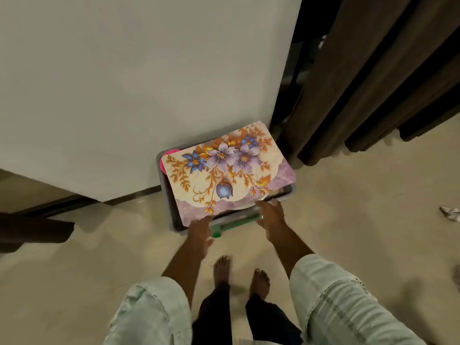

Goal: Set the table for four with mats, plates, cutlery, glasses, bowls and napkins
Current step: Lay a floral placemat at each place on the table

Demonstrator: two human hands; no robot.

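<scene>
The floral mat [224, 170] lies on top of a grey crate [290, 192] that sits on the floor [348, 207] against a white wall [124, 83], beside a brown curtain [373, 70]. A pink thing [169, 155] peeks out at the crate's far left corner, and a green handle [234, 225] runs along the near edge.

Both arms reach down and forward, pale sleeves [336, 295] pushed back. The left hand [199, 232] hangs at the mat's near left corner, the right hand [270, 215] at its near right edge. Fingers on both look loosely spread and hold nothing, though blur makes contact hard to judge.

The step in hand seems to be getting the mat, or the whole crate, up. To do it well, grip both near corners evenly and lift the mat flat, so whatever lies beneath is not dragged. If the crate is carried, take the handle centrally and keep it level so the mat does not slide.
</scene>
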